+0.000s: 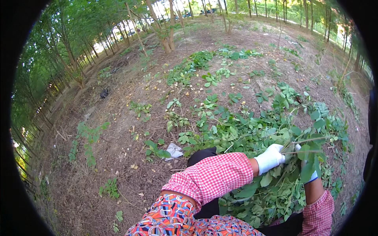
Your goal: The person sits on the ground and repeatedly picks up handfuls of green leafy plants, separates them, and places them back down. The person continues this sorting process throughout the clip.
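Note:
My left hand (270, 158), in a white knit glove, grips a bunch of thin leafy stems (291, 150) in front of me on the right. Facing it is my right hand (313, 176), also gloved in white. Broad green leaves (307, 159) cover most of this hand, but a fingertip and the cuff show against the same bunch. Bare stem ends poke out to the right past both hands. Below and around them spreads a thick heap of cut leafy greenery (262, 197), some of it against my dark trouser leg. Pink-and-white checked sleeve covers (212, 177) reach along both forearms.
A crumpled whitish scrap (173, 151) lies on the soil left of the heap. More cut greenery (189, 66) trails over the ground ahead. Low plants (88, 138) grow at the left. A forked tree trunk (166, 38) and rows of slim trees stand farther off.

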Demonstrator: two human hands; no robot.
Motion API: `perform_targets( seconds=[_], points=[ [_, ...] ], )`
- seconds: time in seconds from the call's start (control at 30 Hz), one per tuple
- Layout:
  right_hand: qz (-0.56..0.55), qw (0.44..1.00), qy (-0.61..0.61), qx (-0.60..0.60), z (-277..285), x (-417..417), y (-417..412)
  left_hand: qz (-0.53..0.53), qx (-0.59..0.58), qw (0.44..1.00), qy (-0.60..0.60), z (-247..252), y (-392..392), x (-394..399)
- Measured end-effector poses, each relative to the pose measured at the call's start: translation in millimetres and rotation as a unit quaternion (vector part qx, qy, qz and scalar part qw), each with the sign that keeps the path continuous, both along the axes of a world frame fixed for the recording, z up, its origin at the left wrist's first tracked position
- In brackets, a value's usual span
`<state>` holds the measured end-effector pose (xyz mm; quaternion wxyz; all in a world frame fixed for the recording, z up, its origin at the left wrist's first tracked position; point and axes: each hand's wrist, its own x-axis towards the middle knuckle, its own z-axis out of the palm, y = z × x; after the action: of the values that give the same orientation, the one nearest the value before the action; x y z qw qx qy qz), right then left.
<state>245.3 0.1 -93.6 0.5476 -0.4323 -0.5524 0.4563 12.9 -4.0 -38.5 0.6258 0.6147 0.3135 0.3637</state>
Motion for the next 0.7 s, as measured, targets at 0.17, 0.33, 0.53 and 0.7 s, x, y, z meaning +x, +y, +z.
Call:
perform_targets(
  seconds=[0.17, 0.33, 0.53, 0.7],
  points=[
    [0.090, 0.989, 0.118, -0.018, 0.0, -14.6, -11.8, 0.112, 0.109, 0.985, 0.073, -21.8, 17.7, 4.7],
    [0.140, 0.852, -0.489, 0.125, 23.6, -12.5, -24.9, 0.144, 0.084, 0.980, 0.110, -41.7, 26.9, 4.3],
    [0.161, 0.952, -0.258, -0.024, -13.0, 18.1, -16.7, 0.110, 0.195, 0.964, 0.140, -32.3, 30.4, 0.5],
    [0.036, 0.991, -0.079, -0.105, -32.1, 30.5, -12.7, 0.060, 0.130, 0.984, 0.104, -9.3, 24.3, -9.3]
  ],
)
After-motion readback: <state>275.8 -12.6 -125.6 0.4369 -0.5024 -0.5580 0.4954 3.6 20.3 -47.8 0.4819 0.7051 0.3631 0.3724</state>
